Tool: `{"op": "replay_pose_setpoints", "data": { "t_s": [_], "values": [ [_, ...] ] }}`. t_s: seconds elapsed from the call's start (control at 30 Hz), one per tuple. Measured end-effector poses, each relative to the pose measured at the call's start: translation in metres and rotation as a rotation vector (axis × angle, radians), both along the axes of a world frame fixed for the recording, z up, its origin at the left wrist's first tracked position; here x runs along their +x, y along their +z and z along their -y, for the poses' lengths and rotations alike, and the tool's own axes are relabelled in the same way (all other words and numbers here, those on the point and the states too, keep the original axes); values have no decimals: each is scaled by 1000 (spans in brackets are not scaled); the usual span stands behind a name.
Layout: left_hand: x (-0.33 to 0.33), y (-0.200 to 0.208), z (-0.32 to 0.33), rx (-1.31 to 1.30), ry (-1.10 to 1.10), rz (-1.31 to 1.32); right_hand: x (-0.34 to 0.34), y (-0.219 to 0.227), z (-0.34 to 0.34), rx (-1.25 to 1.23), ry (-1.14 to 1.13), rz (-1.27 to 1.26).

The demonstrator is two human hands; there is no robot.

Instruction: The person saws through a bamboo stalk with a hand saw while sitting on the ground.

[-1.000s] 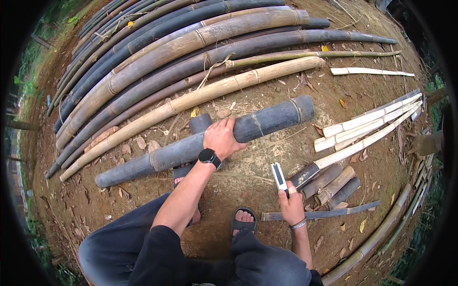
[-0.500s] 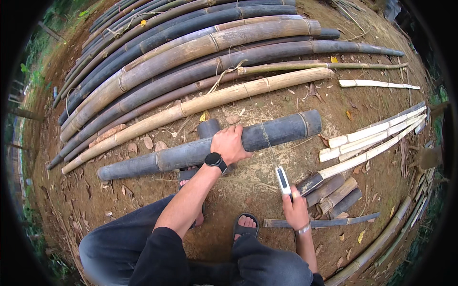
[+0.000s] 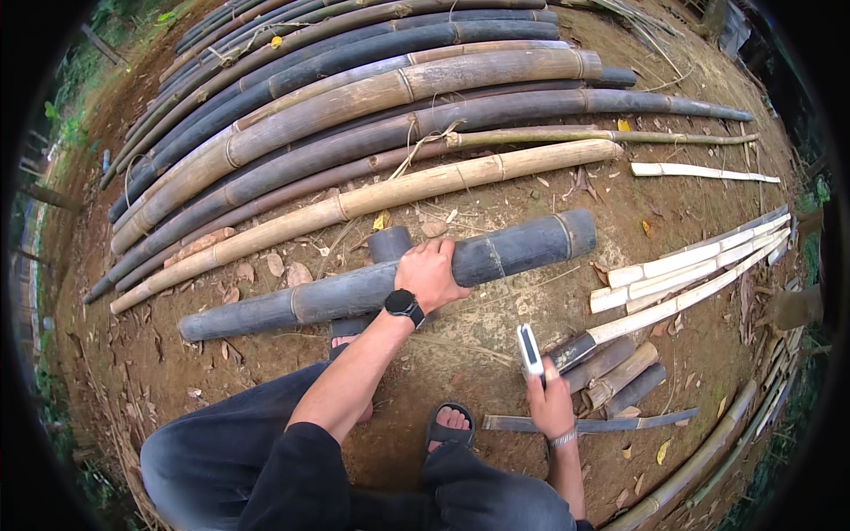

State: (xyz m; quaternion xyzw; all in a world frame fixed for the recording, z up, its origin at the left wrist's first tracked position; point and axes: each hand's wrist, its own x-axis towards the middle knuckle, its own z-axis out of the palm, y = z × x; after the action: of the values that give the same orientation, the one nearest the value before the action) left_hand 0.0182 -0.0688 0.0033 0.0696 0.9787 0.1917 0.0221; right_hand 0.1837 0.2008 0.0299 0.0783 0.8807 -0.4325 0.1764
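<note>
A thick dark bamboo pole point(image 3: 350, 295) lies slantwise across a shorter dark bamboo piece point(image 3: 388, 243). My left hand point(image 3: 428, 276) is wrapped over its middle, with the thumb out to the right. A pale line point(image 3: 495, 257) crosses the pole to the right of that hand. My right hand point(image 3: 551, 407), lower right and apart from the pole, is closed around a white hand tool point(image 3: 529, 351) with a dark slot. The tool points up toward the pole; its exact kind and any thin blade cannot be made out.
Long bamboo poles point(image 3: 310, 124) lie in rows at the far side, with a tan pole point(image 3: 416, 188) nearest. Split pale strips point(image 3: 699, 261) and short bamboo pieces point(image 3: 602, 367) lie at the right. A flat strip point(image 3: 589, 424) rests near my right wrist. My sandaled foot point(image 3: 450, 427) is close by.
My right hand with the white tool has shifted slightly right and toward me, farther from the pole. My left hand keeps its place on the pole. The view has tilted a little.
</note>
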Motion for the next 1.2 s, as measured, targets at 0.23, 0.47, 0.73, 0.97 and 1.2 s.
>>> {"op": "replay_pose_setpoints", "data": {
  "t_s": [0.23,0.47,0.73,0.97,1.2],
  "values": [
    [1,-5,4,14,-9,27,1,10,6,-21,-7,-21],
    [7,-11,7,19,6,-96,-38,5,14,-30,-3,88],
    [5,-10,-1,-13,-16,-15,-49,12,24,60,44,-21],
    [4,-5,3,19,-28,13,5,20,8,80,80,-54],
    [27,-16,7,36,-43,-78,-51,9,18,-85,75,106]
  ]
}}
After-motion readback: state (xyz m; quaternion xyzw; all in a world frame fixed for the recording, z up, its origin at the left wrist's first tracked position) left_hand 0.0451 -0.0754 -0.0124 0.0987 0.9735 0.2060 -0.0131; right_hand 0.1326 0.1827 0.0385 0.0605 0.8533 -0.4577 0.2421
